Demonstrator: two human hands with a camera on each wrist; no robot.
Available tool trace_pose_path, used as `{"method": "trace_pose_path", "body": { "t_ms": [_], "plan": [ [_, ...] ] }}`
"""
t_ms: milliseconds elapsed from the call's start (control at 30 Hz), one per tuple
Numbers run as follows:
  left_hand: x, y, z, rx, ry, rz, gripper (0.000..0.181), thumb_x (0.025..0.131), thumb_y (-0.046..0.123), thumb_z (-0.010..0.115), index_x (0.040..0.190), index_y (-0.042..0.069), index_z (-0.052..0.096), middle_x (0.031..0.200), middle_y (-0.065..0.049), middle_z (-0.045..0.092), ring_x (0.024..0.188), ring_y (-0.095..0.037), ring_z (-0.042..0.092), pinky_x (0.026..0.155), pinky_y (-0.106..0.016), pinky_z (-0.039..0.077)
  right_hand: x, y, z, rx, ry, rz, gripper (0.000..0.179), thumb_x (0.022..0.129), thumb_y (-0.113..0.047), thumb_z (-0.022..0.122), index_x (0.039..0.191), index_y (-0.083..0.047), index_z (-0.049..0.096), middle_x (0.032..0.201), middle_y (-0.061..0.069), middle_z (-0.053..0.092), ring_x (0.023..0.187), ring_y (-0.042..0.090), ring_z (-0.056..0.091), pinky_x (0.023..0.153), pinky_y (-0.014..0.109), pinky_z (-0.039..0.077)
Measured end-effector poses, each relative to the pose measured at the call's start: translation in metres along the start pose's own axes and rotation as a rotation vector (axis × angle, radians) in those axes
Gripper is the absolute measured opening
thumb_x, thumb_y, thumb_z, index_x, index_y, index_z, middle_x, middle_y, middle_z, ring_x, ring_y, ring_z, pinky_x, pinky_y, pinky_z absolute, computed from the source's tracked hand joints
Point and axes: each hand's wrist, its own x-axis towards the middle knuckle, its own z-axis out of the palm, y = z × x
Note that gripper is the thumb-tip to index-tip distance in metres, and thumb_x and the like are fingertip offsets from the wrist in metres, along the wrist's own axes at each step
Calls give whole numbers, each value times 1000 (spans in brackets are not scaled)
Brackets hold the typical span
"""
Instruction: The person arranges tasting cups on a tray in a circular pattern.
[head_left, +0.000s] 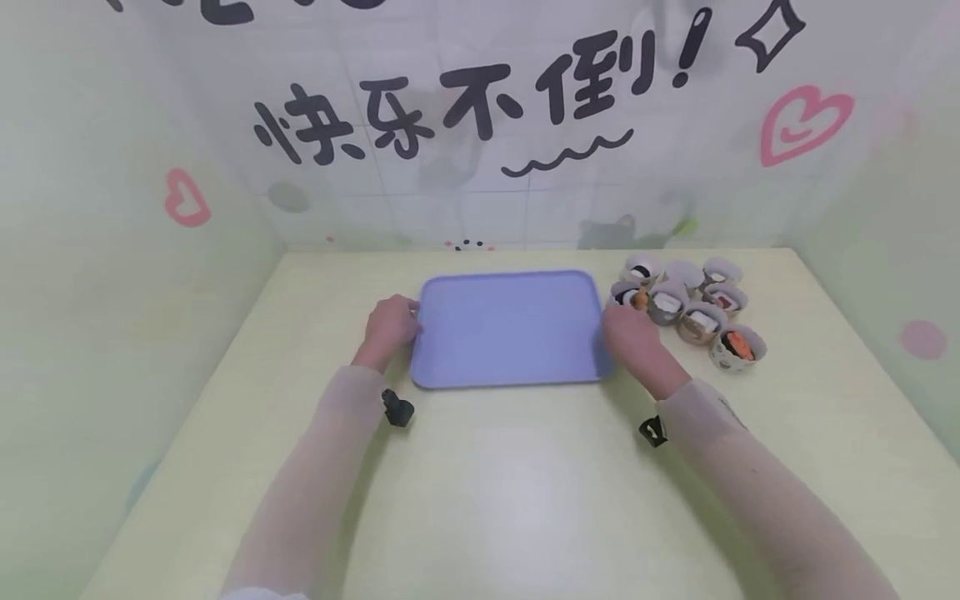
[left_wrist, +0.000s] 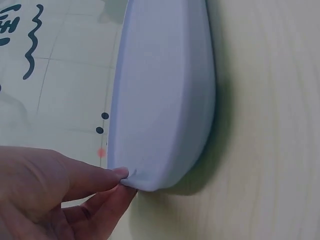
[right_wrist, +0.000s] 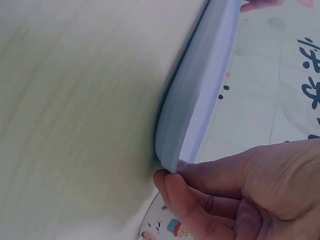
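A shallow lilac-blue tray (head_left: 510,329) with rounded corners lies face up between both hands, with nothing on it. At its left side my left hand (head_left: 392,329) pinches the rim; the left wrist view shows the thumb (left_wrist: 102,181) over the edge and fingers beneath. My right hand (head_left: 632,340) grips the opposite rim the same way, thumb inside and curled fingers (right_wrist: 182,197) under the lip. A patterned paper cup (right_wrist: 167,222) shows just below that hand in the right wrist view.
Several small paper cups stand grouped right of the tray, among them one with orange-topped sushi (head_left: 738,344) and one with a white piece (head_left: 702,322). The pale wooden table (head_left: 510,483) meets a printed white wall (head_left: 465,208) behind. Side panels flank it.
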Motion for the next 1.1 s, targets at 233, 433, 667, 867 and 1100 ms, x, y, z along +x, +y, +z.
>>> {"method": "trace_pose_path", "body": {
  "t_ms": [233, 433, 667, 867, 1100],
  "plan": [
    [-16, -6, 8, 138, -35, 110, 40, 98, 12, 54, 133, -6, 54, 128, -25, 53, 111, -37, 56, 92, -45, 56, -14, 5, -1, 100, -50, 22, 17, 96, -5, 50, 94, 6, 63, 93, 23, 68, 74, 31, 63, 61, 42, 58],
    [-22, -25, 9, 210, -82, 278, 83, 99, 41, 58, 157, -4, 18, 165, -24, 15, 151, -45, 20, 126, -56, 22, -35, 12, -8, 209, -44, 4, 44, 94, -28, 68, 119, 8, 62, 116, 29, 67, 97, 41, 66, 81, 52, 58],
    [-18, -24, 17, 323, -118, 355, 109, 92, 65, 54, 158, -4, 1, 168, -21, -1, 155, -43, 6, 128, -59, 6, -56, 26, -19, 279, -35, -2, 47, 95, -30, 66, 123, 8, 60, 104, 25, 72, 87, 35, 69, 73, 47, 59],
    [-17, -24, 21, 350, -123, 312, 115, 89, 74, 50, 158, -1, -6, 168, -19, -7, 155, -43, 3, 126, -65, -1, -81, 45, -29, 299, 4, 10, 47, 95, -32, 65, 124, 6, 61, 97, 20, 72, 84, 31, 68, 70, 47, 56],
    [-19, -22, 23, 388, -129, 269, 110, 91, 75, 42, 160, 3, -3, 169, -17, -6, 155, -43, -2, 122, -69, -12, -105, 77, -34, 345, 58, 20, 50, 97, -36, 63, 127, 4, 61, 101, 20, 72, 93, 36, 69, 79, 53, 54]
  ]
}}
